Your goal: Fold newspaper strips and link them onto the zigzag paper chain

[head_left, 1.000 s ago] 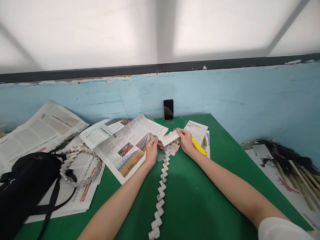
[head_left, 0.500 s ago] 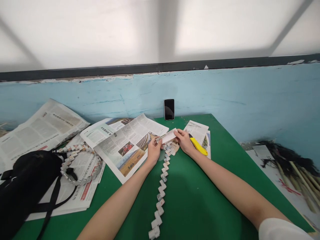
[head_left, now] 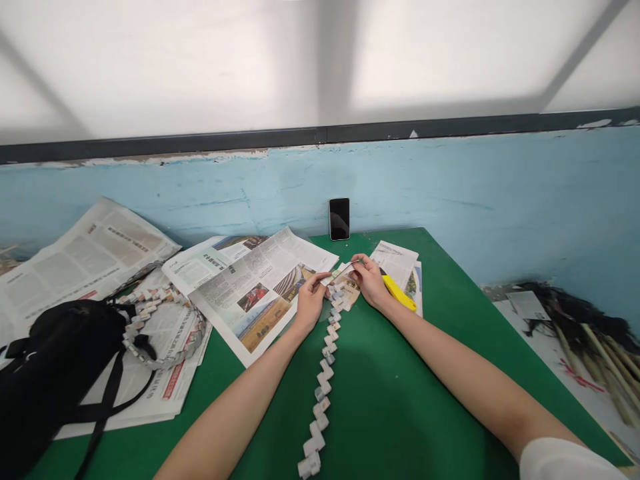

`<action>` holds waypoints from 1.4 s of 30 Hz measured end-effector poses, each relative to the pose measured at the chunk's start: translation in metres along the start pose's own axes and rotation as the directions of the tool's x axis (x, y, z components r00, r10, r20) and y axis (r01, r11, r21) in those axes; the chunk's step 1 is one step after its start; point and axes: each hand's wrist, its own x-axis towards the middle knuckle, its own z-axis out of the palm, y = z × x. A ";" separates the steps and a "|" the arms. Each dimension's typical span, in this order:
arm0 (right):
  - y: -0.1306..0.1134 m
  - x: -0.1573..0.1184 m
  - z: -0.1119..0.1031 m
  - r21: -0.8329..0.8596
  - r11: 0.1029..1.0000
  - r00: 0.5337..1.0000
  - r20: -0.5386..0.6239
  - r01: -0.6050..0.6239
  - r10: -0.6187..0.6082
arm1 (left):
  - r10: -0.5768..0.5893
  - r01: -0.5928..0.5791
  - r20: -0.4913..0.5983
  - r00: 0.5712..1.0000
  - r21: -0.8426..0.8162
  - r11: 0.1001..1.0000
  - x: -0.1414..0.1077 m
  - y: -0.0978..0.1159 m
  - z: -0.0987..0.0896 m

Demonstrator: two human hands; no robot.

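Note:
Between my two hands a narrow strip of newspaper (head_left: 341,271) is held up off the table. My left hand (head_left: 312,301) pinches its left end, and my right hand (head_left: 369,280) has the right end between thumb and fingers. Just below the hands begins a zigzag chain of folded paper (head_left: 325,387), which runs down the green table toward me. A yellow-handled utility knife (head_left: 399,293) lies beside my right wrist, its front part hidden by the hand. Small paper pieces (head_left: 349,293) lie under the strip.
Spread newspaper (head_left: 265,287) covers the green table (head_left: 390,393) on the left. A black bag (head_left: 65,360) and a coiled paper chain (head_left: 165,363) rest on more sheets. A phone (head_left: 339,219) leans on the wall. Cut paper (head_left: 395,260) lies right; bamboo sticks (head_left: 613,367) are off the table.
The strip of newspaper has tilted and now shows a narrower face between the hands. My fingers have shifted slightly on its ends; the chain stays put.

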 end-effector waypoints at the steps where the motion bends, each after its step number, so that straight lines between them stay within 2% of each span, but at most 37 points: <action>1: 0.000 0.000 0.000 0.011 1.000 1.000 0.012 -0.008 0.008 | 0.001 -0.001 -0.006 1.000 -0.022 1.000 0.000 0.001 0.000; 7: 0.000 -0.002 -0.002 -0.031 0.998 0.991 0.121 -0.050 0.054 | -0.002 -0.002 -0.053 0.999 -0.077 0.997 0.000 0.004 0.000; 15: 0.008 -0.002 -0.004 -0.142 0.990 0.998 0.065 -0.005 0.014 | -0.013 0.008 -0.075 0.997 -0.064 0.998 0.003 -0.005 -0.001; 20: 0.011 0.000 -0.003 -0.097 0.995 0.999 0.049 0.023 -0.019 | -0.024 0.010 -0.107 0.994 -0.130 0.991 0.006 -0.010 0.000; 29: 0.004 -0.002 -0.001 0.036 0.999 0.999 0.032 -0.017 0.016 | -0.025 0.017 -0.070 0.997 -0.112 0.994 0.004 -0.006 -0.002; 36: 0.007 0.001 -0.006 0.059 0.994 0.996 0.024 0.090 -0.091 | -0.039 0.044 0.040 0.998 -0.150 0.988 0.003 -0.007 -0.005; 39: 0.009 0.000 -0.005 -0.001 0.997 0.997 -0.007 0.083 -0.083 | -0.039 0.051 0.071 0.997 -0.168 0.985 0.002 -0.007 -0.006; 42: 0.007 -0.005 -0.003 -0.094 0.993 0.997 0.025 0.077 -0.075 | -0.039 0.061 0.120 0.992 -0.189 0.980 0.001 -0.004 -0.006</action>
